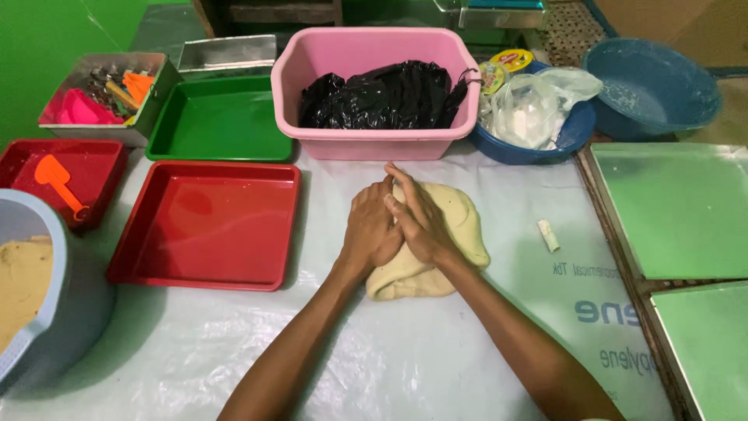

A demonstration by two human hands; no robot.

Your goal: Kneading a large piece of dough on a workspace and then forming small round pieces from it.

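- Dough (456, 234), pale slab, lies directly under both hands; long axis runs near-left to far-right.
- Fingers (405, 191) flat, unclenched, pressing, gripping nothing; right hand (417, 222) overlaps left hand (372, 230).
- Dough rests mid-desk (405, 359) on plastic sheeting, pink tub (374, 144) beyond, red tray (206, 226) left.

We had one view only, from a camera worn on the head, looking steeply down and forward over the sheet-covered table (436, 366). It sat close: both forearms entered from six o'clock, the pink tub (374, 140) lay at twelve, red tray (206, 226) at nine, green boards (678, 210) at three.
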